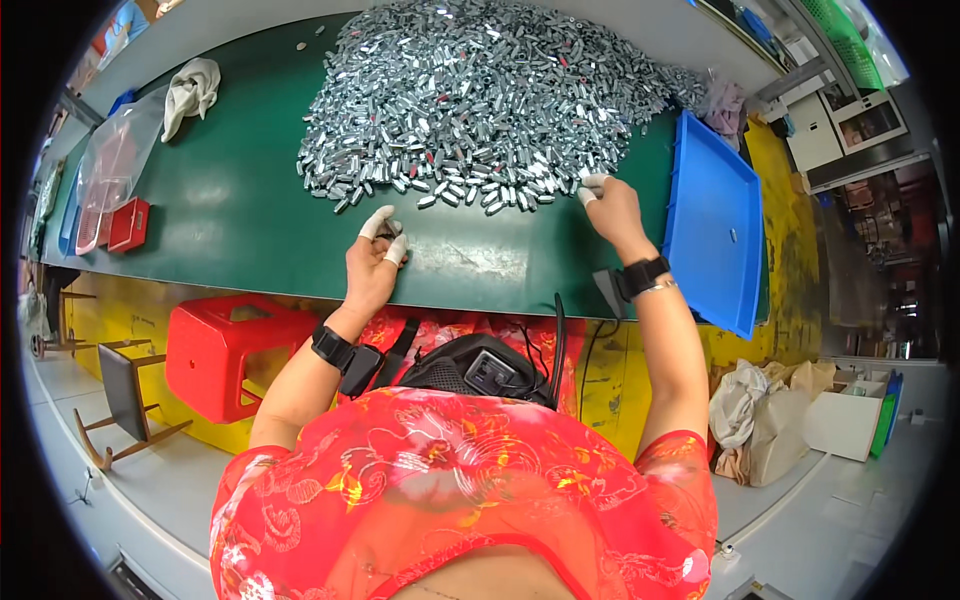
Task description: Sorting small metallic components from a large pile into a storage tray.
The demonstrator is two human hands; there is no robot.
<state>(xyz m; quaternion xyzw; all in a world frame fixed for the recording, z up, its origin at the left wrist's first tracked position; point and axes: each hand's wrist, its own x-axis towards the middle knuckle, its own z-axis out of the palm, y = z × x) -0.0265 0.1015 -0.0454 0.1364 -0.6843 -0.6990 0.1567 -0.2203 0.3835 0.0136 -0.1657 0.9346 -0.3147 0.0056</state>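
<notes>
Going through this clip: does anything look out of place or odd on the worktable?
A few red bits stand out in the heap of small metal pieces, where nearly everything else is silvery. One small piece also lies alone in the blue tray, apart from the heap.

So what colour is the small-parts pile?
The pile is mostly silver with red flecks; head view.

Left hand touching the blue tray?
Apart. The head view shows a wide stretch of green tabletop between the left hand and the blue tray.
</notes>
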